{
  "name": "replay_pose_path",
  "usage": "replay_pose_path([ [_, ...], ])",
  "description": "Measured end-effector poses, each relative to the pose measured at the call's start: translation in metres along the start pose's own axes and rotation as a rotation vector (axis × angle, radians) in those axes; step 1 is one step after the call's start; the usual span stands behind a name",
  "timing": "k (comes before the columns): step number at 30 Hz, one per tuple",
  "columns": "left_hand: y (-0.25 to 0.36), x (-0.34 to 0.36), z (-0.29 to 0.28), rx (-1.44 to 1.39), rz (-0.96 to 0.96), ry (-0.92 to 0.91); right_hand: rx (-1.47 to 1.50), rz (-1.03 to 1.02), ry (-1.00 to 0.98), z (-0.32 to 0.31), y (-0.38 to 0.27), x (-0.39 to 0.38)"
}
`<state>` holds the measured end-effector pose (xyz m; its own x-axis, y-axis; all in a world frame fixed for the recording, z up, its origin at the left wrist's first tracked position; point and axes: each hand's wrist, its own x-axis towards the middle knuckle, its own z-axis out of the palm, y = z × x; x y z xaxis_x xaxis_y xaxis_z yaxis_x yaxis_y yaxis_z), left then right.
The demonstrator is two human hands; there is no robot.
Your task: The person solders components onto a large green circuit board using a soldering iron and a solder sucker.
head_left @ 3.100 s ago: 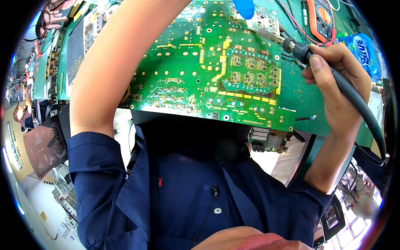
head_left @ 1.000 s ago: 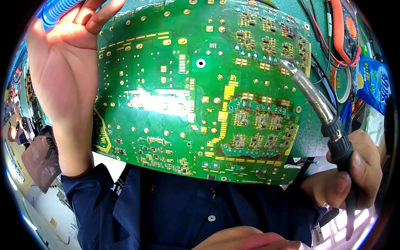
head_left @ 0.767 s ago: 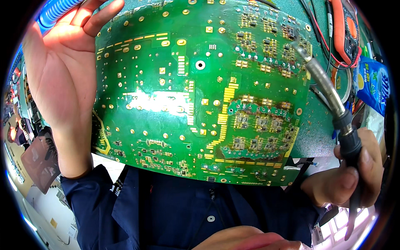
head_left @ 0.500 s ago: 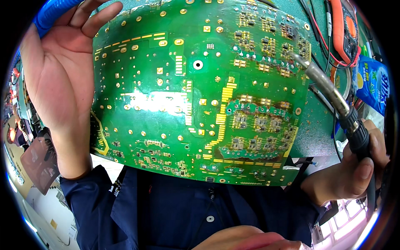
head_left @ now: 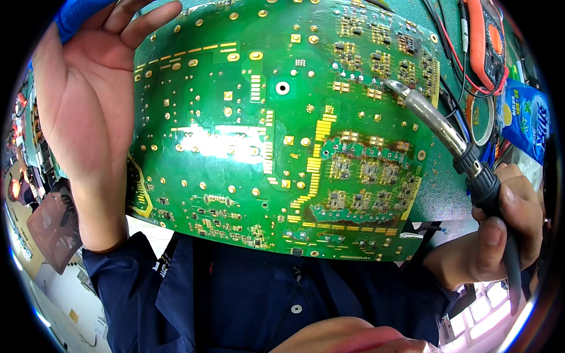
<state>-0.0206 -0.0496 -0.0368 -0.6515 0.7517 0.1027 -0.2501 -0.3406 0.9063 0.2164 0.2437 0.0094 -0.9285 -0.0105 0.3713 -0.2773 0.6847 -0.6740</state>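
A large green circuit board (head_left: 229, 82) with gold pads and rows of small parts spreads in front of me. At the right, my right hand (head_left: 511, 220) is wrapped round the black grip of a soldering iron (head_left: 438, 120). Its bare tip lies over a row of solder joints in the board's upper right; whether it touches cannot be told. My left hand (head_left: 88, 112) is raised palm toward me over the board's left edge, little finger stretched out. Something blue and ribbed (head_left: 79, 17) crosses its thumb side; the other fingertips are cut off by the picture's edge.
Beyond the board's right edge stand an orange multimeter (head_left: 487, 44), a roll of tape (head_left: 482, 120) and a blue packet (head_left: 524, 120) on a green mat (head_left: 441, 197). Red and black leads (head_left: 456, 65) run between them and the board. A brown chair back (head_left: 54, 226) shows at far left.
The soldering iron and my right hand have moved left, carrying the tip along the row of joints. My left hand has shifted slightly to the right.
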Motion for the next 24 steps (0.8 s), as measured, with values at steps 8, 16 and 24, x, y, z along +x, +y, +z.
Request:
replay_pose_path([
  [8, -0.002, 0.001, -0.011, 0.026, 0.076, -0.007, 0.027, -0.015, -0.032, -0.001, 0.001, 0.001],
  [16, -0.004, 0.004, -0.01, 0.008, 0.072, -0.002, 0.024, -0.076, -0.265, -0.021, 0.006, 0.01],
  [24, -0.028, 0.012, 0.049, 0.475, 0.436, 0.383, 0.174, 0.131, 0.105, -0.022, 0.001, -0.009],
])
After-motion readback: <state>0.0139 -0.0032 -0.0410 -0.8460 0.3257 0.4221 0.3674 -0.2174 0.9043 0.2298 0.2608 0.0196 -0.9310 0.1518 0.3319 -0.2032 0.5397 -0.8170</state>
